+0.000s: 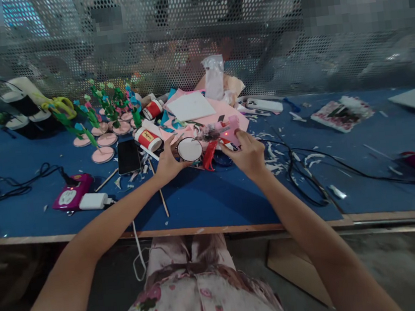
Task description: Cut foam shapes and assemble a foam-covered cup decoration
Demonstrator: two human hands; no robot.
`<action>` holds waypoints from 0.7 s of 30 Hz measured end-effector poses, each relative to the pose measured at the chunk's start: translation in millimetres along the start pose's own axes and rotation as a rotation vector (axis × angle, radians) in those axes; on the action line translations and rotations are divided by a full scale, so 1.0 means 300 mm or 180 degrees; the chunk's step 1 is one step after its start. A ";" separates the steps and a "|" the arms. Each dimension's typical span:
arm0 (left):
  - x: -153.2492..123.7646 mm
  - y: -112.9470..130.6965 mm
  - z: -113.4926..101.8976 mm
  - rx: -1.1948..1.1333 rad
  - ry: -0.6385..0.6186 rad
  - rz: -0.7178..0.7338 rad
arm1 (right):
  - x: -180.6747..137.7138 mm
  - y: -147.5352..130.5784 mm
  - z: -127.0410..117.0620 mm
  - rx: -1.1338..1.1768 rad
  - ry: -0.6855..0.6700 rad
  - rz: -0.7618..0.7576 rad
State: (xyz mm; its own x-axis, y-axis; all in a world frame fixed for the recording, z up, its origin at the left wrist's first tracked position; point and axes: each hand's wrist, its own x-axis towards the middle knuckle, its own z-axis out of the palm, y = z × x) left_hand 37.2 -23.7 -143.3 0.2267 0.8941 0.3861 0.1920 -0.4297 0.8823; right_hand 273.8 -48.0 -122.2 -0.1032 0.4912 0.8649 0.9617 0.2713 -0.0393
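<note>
My left hand [168,163] is closed around the edge of a white round disc [189,149], held just above the blue table [205,200]. My right hand [245,154] grips a pink glue gun [223,128] whose nozzle points left toward the disc. A red-handled tool [210,154] lies on the table between my hands. Pink foam sheets [210,117] and a white sheet [190,106] lie just behind.
Left of my hands lie a black phone [128,156], paper cups [148,139], finished foam flowers on pink bases [101,137], a pink power strip [72,192] with a white charger [93,201]. Black cables [306,169] trail on the right. A perforated metal screen [254,40] stands behind.
</note>
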 end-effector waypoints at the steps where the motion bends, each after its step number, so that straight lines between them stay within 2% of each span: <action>1: -0.001 0.000 0.003 0.0004 -0.0028 0.0004 | 0.000 -0.009 0.000 0.0027 -0.0010 -0.0019; 9: -0.008 0.014 0.011 -0.0104 -0.0151 0.0043 | -0.004 -0.067 -0.004 0.0166 -0.0143 -0.0120; 16: -0.009 0.016 0.016 -0.0114 -0.0151 0.0044 | -0.009 -0.072 0.002 0.0410 -0.0379 -0.0138; 21: -0.010 0.020 0.017 -0.0133 -0.0121 -0.0003 | -0.015 -0.068 0.006 0.0443 -0.0361 -0.0209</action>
State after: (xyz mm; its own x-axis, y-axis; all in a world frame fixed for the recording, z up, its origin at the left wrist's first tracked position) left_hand 42.6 -29.5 -140.7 0.2628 0.8888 0.3754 0.1524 -0.4224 0.8935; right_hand 254.2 -54.2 -126.3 -0.2002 0.5566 0.8063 0.9083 0.4140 -0.0603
